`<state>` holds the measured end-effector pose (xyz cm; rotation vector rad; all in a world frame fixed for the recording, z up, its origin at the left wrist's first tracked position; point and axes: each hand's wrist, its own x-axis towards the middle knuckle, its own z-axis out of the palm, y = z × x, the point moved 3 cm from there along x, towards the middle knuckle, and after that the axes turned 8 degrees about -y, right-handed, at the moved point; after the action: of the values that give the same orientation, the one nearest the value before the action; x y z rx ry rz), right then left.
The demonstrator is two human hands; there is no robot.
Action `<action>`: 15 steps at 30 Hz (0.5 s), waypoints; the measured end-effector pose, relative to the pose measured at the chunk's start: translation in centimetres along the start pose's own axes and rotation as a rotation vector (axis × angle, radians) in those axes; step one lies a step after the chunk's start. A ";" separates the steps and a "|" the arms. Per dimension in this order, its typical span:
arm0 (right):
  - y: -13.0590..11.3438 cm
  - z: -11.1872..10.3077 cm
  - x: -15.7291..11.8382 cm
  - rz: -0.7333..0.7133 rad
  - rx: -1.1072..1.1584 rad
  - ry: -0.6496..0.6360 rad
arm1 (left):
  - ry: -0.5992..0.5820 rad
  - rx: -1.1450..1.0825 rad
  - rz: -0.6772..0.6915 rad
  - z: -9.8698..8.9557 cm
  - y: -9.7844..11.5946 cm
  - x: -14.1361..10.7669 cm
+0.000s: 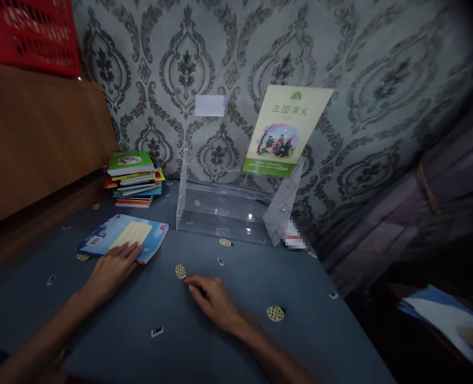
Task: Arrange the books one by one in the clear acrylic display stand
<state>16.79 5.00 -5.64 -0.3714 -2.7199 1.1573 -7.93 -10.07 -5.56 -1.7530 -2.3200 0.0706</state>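
Observation:
My left hand (114, 268) lies with its fingers spread over the lower edge of a blue book (118, 234), which is flat on the table at the left. Nearer the middle, my right hand (212, 300) rests on the dark blue tablecloth (204, 346), fingers bent and slightly apart, holding nothing. Behind the hands stands a clear acrylic rack (224, 226). A cream and green book (284, 133) leans upright at the rack's right side. A pile of books (134, 178) sits behind the blue book.
A wooden cabinet (40, 138) borders the table at the left, with a red basket (32, 34) on top. A white label (210, 105) shows above the rack. Beyond the table's right edge are a purple curtain (404, 197) and some papers (444, 314).

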 end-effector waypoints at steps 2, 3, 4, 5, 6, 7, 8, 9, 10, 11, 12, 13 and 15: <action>0.0 -0.1 0.0 -0.029 0.017 0.034 | 0.008 0.017 0.033 -0.8 1.6 -0.6; -0.1 -0.2 0.0 -0.043 0.033 0.070 | 0.014 0.030 0.057 -1.2 2.7 -1.0; -0.2 -0.4 0.0 -0.058 0.052 0.118 | 0.019 0.046 0.085 -1.5 3.9 -1.4; -0.2 -0.6 0.0 -0.075 0.068 0.179 | 0.023 0.066 0.116 -1.8 5.2 -1.8; -0.3 -1.0 -0.1 -0.097 0.077 0.251 | 0.027 0.084 0.151 -2.1 6.6 -2.2; -0.5 -1.4 -0.1 -0.124 0.080 0.323 | 0.032 0.093 0.185 -2.3 8.1 -2.6; -0.6 -1.8 -0.2 -0.154 0.078 0.388 | 0.040 0.090 0.217 -2.5 9.6 -2.9; -0.6 -2.2 -0.3 -0.184 0.072 0.439 | 0.042 0.078 0.246 -2.6 11.2 -3.2; -0.7 -2.7 -0.4 -0.208 0.062 0.475 | 0.040 0.060 0.278 -2.7 12.7 -3.3; -0.6 -3.2 -0.5 -0.228 0.050 0.494 | 0.037 0.038 0.310 -2.9 14.1 -3.3; -0.6 -3.6 -0.6 -0.242 0.035 0.495 | 0.031 0.011 0.336 -3.1 15.5 -3.3; -0.5 -3.9 -0.7 -0.250 0.019 0.480 | 0.033 -0.018 0.360 -3.3 16.7 -3.1; -0.1 -4.1 -0.7 -0.252 -0.010 0.409 | 0.051 -0.093 0.421 -4.0 18.4 -2.4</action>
<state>18.48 7.50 -2.79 -0.2267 -2.3356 0.8878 10.91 -7.57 -5.34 -2.2335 -1.9107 -0.0113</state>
